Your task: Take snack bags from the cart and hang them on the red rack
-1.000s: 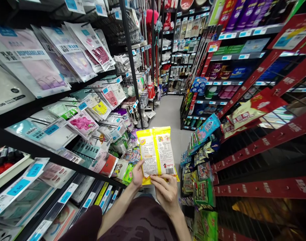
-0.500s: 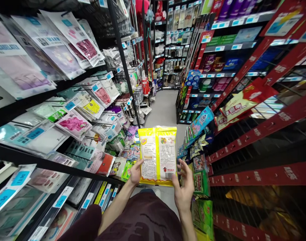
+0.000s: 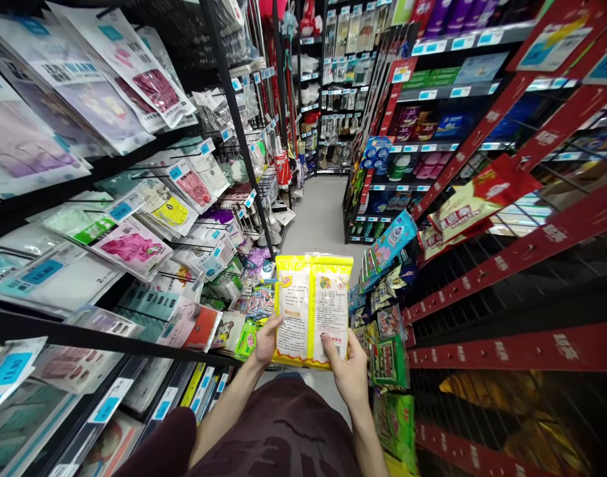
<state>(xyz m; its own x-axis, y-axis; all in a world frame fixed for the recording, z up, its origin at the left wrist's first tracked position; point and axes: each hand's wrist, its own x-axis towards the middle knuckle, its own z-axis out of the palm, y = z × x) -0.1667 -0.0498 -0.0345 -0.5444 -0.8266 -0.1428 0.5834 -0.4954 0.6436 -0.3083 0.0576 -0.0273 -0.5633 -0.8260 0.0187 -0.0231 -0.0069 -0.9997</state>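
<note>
A yellow and white snack bag (image 3: 311, 301) is held upright before me, its printed back panel facing me. My left hand (image 3: 266, 339) grips the bag's lower left edge, with the fingers hidden behind it. My right hand (image 3: 347, 364) is closed on the lower right corner, the thumb lying over the printed panel and covering its barcode area. Both hands are in front of my dark shirt (image 3: 283, 430).
On the left, a rack (image 3: 228, 119) holds packaged gloves (image 3: 132, 248) and other hanging packets. Red-striped wire racks (image 3: 502, 351) stand close on the right, with hanging snack bags (image 3: 393, 361). A grey floor aisle (image 3: 318, 212) runs ahead to shelves at the back.
My right hand has moved from loosely open beside the bag to gripping its lower right corner, with the thumb now on the panel. The view has shifted slightly.
</note>
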